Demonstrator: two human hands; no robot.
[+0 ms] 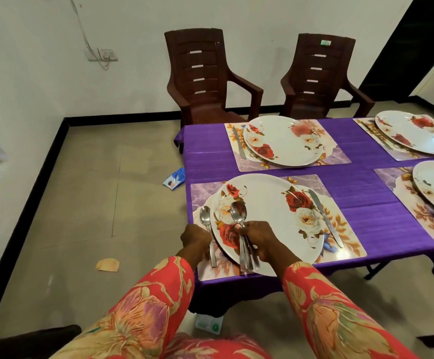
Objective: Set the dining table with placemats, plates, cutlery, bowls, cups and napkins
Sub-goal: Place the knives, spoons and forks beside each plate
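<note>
A: Your right hand is closed around a bunch of spoons, pinched at the necks, bowls pointing away from you over the near plate, handles hanging toward its near rim.

B: And the left?

A: Your left hand sits just left of the near plate, over the handle of the single spoon lying on the placemat. Its fingers are turned away from the camera, so you cannot tell whether it grips that handle or only rests on it.

B: How will the bunch handle?

A: Stiff, light, polished steel, so likely slippery against itself; the handles could fan out and slide. I'd keep your pinch at the necks and draw one out by its handle end.

B: Anything else on that setting?

A: A knife lies right of the near plate, partly across its rim. Beyond the near plate, a far plate has its own knife. The purple surface shows no bowls, cups or napkins, so the setting looks early.
</note>
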